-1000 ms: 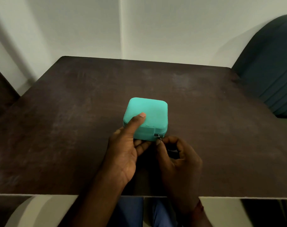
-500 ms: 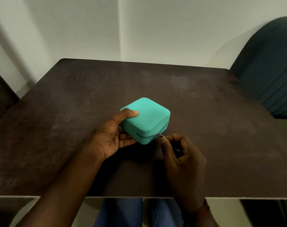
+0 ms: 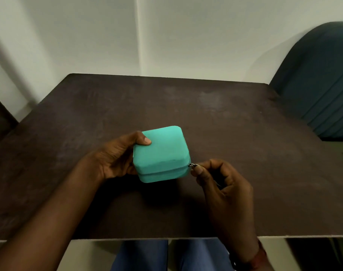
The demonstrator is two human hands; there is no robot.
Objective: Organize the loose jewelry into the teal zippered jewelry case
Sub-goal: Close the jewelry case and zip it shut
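On dark table (image 3: 235, 133), closed teal square jewelry case (image 3: 162, 153).

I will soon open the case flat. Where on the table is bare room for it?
Bare table shows beyond the teal case up to the far edge, left of the left hand, and right of the right hand toward the blue chair. Crowded only at the near middle, where both hands hold the case and zipper pull.

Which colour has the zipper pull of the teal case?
Silvery metal; the zipper pull shows best in the head view, pinched by the right hand.
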